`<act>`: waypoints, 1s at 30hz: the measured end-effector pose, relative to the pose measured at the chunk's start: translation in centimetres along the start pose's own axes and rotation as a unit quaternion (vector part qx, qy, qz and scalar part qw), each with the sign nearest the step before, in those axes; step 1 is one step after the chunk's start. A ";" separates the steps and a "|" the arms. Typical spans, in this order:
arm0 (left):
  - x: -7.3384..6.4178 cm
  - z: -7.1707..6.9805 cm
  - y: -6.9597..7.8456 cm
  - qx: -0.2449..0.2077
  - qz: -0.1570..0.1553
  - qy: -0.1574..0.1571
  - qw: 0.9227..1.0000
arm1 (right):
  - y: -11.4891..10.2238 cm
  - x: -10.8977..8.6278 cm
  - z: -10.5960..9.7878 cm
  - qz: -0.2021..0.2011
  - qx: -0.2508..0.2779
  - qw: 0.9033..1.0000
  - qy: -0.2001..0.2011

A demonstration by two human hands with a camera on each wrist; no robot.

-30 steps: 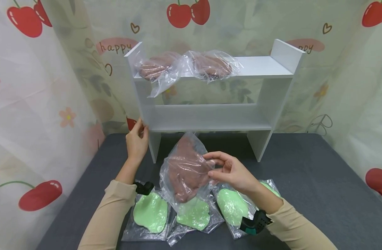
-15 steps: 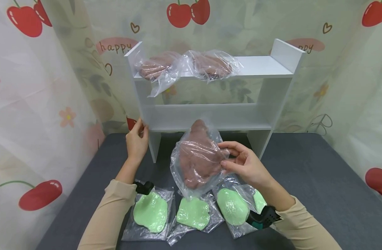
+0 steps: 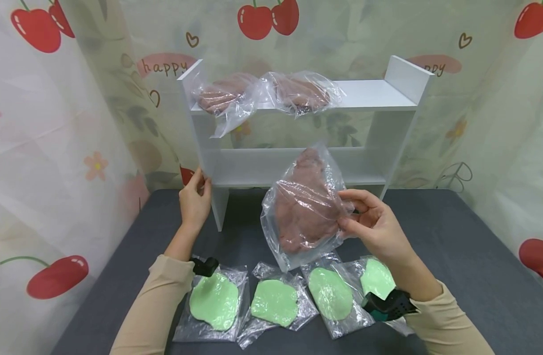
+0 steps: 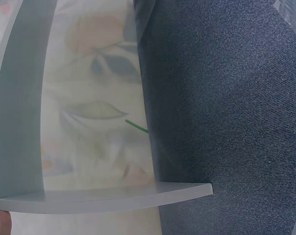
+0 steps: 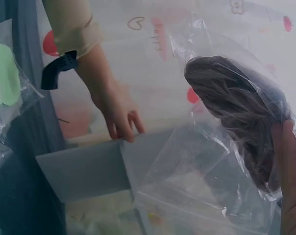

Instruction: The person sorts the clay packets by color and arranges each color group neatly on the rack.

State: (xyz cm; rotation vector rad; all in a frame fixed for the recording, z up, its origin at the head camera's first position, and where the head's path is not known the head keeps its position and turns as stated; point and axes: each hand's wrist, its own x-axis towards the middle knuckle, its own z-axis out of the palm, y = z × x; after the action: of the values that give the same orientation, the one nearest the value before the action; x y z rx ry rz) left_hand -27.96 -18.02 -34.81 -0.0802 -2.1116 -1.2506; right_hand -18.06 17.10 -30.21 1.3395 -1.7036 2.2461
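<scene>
My right hand [image 3: 382, 227] pinches the right edge of a clear plastic bag holding a flat brown lump [image 3: 304, 204]. It is raised above the table, in front of the shelf's lower board. In the right wrist view the bagged lump [image 5: 231, 93] appears dark, with loose clear film below it. My left hand [image 3: 195, 202] grips the left side panel of a white shelf [image 3: 298, 167]. The right wrist view shows that hand [image 5: 116, 110] at the panel's edge; only fingertips [image 4: 1, 223] show in the left wrist view.
Two more bagged brown lumps [image 3: 224, 93] lie on the shelf's top board, towards the left. Several bagged green pieces [image 3: 213, 301] form a row along the front of the dark table [image 3: 453, 276]. Printed curtains [image 3: 93, 98] hang behind and at both sides.
My right hand has carried the bagged brown lump up and to the right, uncovering more of the green pieces beneath. The left hand stays at the shelf panel.
</scene>
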 end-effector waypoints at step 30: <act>-0.1 0.0 0.1 -0.004 0.008 0.000 1.000 | -6.4 4.1 -4.1 -0.148 0.174 0.973 0.035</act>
State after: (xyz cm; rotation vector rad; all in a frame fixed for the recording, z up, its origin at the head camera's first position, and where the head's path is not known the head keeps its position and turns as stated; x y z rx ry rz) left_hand -27.89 -17.97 -34.79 -0.1001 -2.1031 -1.2506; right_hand -20.04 21.10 -22.82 1.4373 -1.0329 2.4464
